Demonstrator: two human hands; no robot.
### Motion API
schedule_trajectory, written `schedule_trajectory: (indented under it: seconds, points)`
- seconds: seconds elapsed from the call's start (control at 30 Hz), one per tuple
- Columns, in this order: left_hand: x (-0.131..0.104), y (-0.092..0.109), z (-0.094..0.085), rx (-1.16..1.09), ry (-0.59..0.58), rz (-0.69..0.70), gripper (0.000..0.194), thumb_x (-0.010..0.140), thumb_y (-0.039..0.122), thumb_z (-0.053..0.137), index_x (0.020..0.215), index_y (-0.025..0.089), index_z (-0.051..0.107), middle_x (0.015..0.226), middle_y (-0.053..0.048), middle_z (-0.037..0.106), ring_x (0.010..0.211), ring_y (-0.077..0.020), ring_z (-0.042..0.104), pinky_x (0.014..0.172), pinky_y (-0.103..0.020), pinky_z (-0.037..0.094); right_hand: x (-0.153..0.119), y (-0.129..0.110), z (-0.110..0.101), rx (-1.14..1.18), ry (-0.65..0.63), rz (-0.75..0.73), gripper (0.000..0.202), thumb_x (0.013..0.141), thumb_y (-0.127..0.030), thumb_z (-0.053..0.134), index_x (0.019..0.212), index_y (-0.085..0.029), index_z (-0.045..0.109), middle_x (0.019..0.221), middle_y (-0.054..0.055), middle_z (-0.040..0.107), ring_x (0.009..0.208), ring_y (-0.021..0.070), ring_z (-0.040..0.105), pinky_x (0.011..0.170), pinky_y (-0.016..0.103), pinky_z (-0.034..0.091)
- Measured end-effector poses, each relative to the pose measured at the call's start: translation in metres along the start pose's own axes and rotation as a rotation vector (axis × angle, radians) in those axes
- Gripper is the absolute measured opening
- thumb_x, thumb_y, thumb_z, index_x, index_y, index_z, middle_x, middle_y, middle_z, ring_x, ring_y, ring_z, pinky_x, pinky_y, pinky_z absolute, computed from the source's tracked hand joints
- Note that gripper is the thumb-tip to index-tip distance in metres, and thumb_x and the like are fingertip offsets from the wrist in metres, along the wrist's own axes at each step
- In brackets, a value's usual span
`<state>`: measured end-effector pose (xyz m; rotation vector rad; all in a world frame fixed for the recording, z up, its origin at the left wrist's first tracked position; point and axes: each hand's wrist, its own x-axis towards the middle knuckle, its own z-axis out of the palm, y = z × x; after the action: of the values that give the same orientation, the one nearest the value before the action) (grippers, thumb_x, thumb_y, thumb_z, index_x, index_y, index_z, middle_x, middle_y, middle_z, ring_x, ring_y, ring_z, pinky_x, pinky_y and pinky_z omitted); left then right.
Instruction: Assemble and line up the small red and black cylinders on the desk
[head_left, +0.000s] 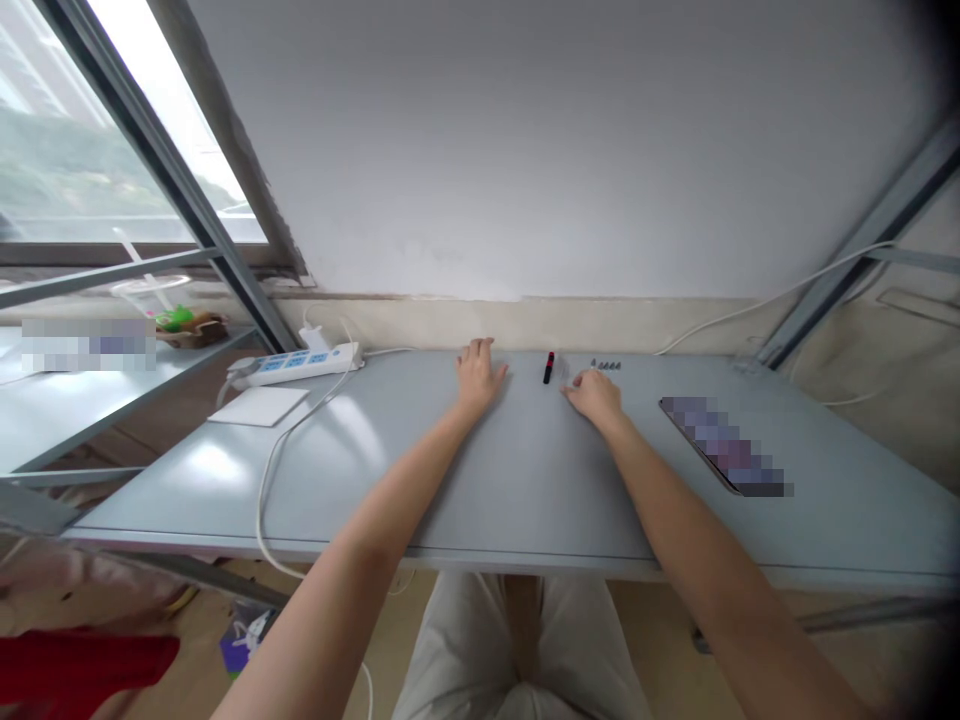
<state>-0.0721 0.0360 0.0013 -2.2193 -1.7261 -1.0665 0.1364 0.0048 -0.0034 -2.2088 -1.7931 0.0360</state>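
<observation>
On the grey-blue tabletop [510, 480], my left hand [475, 378] rests near the back edge, fingers spread and nothing in them. My right hand [597, 396] is a little to its right, with its fingers curled inward and the thumb toward the left. Whatever its fingertips may hold is too small to make out. Between the hands lies a short black and red stick-like tool [549, 368], with a faint clear item [562, 368] beside it. Just beyond my right hand, several small dark metal pieces [610, 366] sit in a row.
A phone [720, 445] lies to the right. At the left are a white power strip [304, 364] with plugs and a flat white square [259, 406]. A white cable [268, 470] loops over the front edge. The wall [525, 180] closes off the back, and metal posts [847, 240] flank the table.
</observation>
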Motion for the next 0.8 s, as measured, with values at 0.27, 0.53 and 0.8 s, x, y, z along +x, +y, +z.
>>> schedule_trajectory:
  seconds: [0.27,0.53,0.8]
  points:
    - [-0.015,0.039,0.005,0.010,-0.259,0.416,0.055,0.085,0.030,0.044,0.136,0.017,0.031,0.126,-0.013,0.048,0.109,-0.0251,0.047,0.088,-0.036,0.036,0.000,0.001,0.010,0.077,0.075,-0.010,0.032,0.078,-0.040,0.057,0.098,-0.016,0.066,0.106,0.013,0.062,0.099,0.0253,0.057,0.080,0.035,0.043]
    - [-0.016,0.056,0.017,0.030,-0.349,0.355,0.048,0.087,0.026,0.038,0.135,0.020,0.035,0.126,-0.011,0.049,0.111,-0.0241,0.046,0.086,-0.036,0.040,0.001,0.000,0.017,0.117,0.122,-0.018,0.030,0.079,-0.040,0.055,0.097,-0.017,0.066,0.103,0.011,0.063,0.097,0.0235,0.057,0.079,0.034,0.042]
    - [-0.008,0.053,0.016,-0.133,-0.286,0.164,0.027,0.082,0.015,0.043,0.100,0.019,0.063,0.098,-0.008,0.064,0.095,-0.0190,0.056,0.085,-0.031,0.042,0.004,0.001,0.021,0.167,0.133,-0.005,0.028,0.079,-0.039,0.055,0.095,-0.018,0.066,0.102,0.009,0.064,0.096,0.0222,0.057,0.081,0.033,0.041]
